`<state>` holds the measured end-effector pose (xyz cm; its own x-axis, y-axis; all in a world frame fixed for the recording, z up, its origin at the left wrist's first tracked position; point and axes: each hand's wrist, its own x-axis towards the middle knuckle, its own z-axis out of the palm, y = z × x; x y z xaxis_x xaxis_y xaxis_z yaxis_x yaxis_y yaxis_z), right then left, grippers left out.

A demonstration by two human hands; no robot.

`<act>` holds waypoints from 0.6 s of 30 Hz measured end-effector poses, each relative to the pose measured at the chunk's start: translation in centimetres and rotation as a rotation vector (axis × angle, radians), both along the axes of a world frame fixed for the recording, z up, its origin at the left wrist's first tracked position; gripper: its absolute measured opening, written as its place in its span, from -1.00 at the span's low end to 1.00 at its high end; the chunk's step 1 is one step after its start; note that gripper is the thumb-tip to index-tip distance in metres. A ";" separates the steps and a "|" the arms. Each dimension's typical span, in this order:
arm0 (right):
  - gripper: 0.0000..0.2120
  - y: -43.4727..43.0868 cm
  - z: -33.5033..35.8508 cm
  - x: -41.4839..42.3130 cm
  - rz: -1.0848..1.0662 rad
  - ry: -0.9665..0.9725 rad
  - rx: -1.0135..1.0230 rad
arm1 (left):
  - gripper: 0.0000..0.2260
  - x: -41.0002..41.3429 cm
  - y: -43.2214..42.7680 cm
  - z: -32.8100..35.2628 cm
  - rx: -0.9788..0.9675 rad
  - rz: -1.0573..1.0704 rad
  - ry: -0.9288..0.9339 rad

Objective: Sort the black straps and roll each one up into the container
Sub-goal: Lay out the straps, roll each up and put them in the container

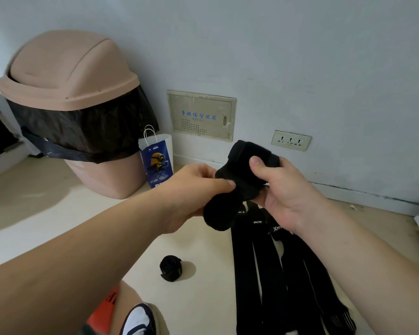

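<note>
Head view. Fingers of both hands are mostly hidden behind the held strap [235,187], so only thumbs & knuckles show. L hand [194,187] pinches the strap's middle, thumb on top. R hand [283,189] grips its upper end, thumb pressed on the front, fingers curled round the back. The strap is up in the air, right of the pink bin [68,76] & nearer the camera than it. Its long axis runs diagonally: the fat lower end points down-left toward the camera, the upper end up-right toward the wall. Can't tell if the lower end is rolled or just bunched, as it's a black blur w/ no layers showing.

Flat straps [264,274] lie on the floor well right of the bin, side by side, long axes running from camera toward wall. Their far ends are covered by the R hand & forearm, near ends partly cut off at the bottom edge. The white logos are too small to read. A rolled strap [171,268] sits on the floor right of the bin, much nearer the camera, apart from the flat ones.

A paper bag [157,163] stands just beside the bin's right side. The bin's upper body is hidden under a black liner [87,126].
</note>
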<state>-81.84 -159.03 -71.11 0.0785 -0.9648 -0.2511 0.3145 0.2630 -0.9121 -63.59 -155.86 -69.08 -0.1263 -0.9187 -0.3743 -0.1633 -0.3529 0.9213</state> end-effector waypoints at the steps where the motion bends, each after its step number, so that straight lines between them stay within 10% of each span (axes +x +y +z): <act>1: -0.75 0.1 0.0 0.1 -0.014 0.021 -0.031 | -0.74 0.0 0.0 0.1 -0.004 0.033 0.014; 11: -0.48 1.6 0.2 1.1 0.209 0.373 -0.501 | -0.47 -0.5 -0.2 0.5 0.030 0.031 0.213; 18: -0.47 1.6 1.0 0.9 0.225 0.110 -0.158 | -0.52 -0.2 -0.7 0.0 -0.067 0.022 0.124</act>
<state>-80.94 -157.47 -70.08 0.2755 -0.9541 -0.1177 0.1612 0.1665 -0.9728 -63.83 -156.58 -69.11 -0.1469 -0.9441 -0.2950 -0.0400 -0.2923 0.9555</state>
